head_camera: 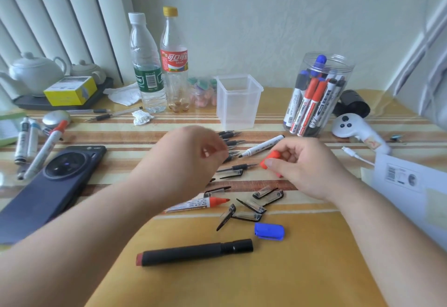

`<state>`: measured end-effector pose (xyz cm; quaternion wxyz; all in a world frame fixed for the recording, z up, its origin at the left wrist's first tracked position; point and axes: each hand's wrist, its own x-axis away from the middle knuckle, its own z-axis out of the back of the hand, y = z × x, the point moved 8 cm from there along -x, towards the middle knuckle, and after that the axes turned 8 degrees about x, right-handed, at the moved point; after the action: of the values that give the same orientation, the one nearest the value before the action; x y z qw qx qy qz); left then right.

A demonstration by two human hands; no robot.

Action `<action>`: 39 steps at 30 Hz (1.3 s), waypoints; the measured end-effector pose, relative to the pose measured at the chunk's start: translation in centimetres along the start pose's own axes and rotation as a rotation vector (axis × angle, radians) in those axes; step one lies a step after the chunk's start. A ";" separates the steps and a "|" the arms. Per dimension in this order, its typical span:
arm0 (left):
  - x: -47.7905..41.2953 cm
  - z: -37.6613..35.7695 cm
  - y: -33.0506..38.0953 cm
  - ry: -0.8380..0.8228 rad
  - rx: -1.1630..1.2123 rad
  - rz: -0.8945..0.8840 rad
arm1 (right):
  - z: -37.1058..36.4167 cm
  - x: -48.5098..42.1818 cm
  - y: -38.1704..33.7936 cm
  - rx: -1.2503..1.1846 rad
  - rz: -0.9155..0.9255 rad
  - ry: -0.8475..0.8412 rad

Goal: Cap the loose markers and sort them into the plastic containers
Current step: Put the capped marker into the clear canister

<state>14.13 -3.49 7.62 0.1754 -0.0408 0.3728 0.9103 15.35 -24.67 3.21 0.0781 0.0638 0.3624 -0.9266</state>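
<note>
Head view, the only one.

- Right hand (pixel 302 168), centre right of frame: grip clamped on a red cap (pixel 270 160), thumb and curled fingers round it, open end toward frame left.
- Left hand (pixel 191 161), centre: blurred. Fingers curled, a speck of red shows among them. Cannot tell if that grip holds anything.
- Red marker (pixel 198 203), uncapped, lies on the striped surface (pixel 242 282) just below the left wrist, tip toward frame right. It is in neither hand.
- White marker (pixel 262 147) with a bare black tip lies just beside the right hand, above it in frame.
- Blue cap (pixel 269 231) and a capped black marker (pixel 196 252) sit lower centre. Clear pen caps (pixel 256 206) are scattered between them and the hands; black pens (pixel 232 142) lie behind the left hand.
- Square container (pixel 238 101) stands upper centre; round jar (pixel 319 93), upper right, holds capped markers upright.

Risks, as I judge them:
- Wrong pairing. The black-tipped marker is nearer the red cap than the red one is; a quick reach could cap the wrong pen.
- Ink. The red tip lies exposed near the left forearm; a dragged wrist could smear skin or cloth.
- Clutter. Either hand sweeping low could scatter the clear caps or knock the blue cap away.
- Rolling. The black marker is round and lies free near the surface's front; a nudge from an arm may send it off.
- The jar looks crowded; forcing another marker in could tip it.
</note>
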 end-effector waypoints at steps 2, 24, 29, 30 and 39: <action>-3.1 -0.8 1.9 -0.030 -0.031 -0.057 | 0.6 -0.2 0.3 0.008 -0.022 0.045; -6.6 -2.4 0.9 -0.110 0.557 0.191 | 1.7 0.6 -0.6 -0.271 0.046 0.195; 1.4 0.1 -2.6 0.031 1.577 0.394 | -2.1 1.2 -2.5 -0.779 -0.048 -0.067; 2.4 0.0 -3.2 0.060 1.685 0.428 | -2.8 1.5 -3.3 -0.864 -0.057 -0.113; 4.5 -2.1 -5.3 0.109 1.873 0.459 | -4.6 2.8 -6.2 -0.866 0.029 -0.077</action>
<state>11.62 -0.15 1.65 -0.0627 0.1474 0.9542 0.2528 11.73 -17.31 3.53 0.1240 -0.0043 0.7136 -0.6895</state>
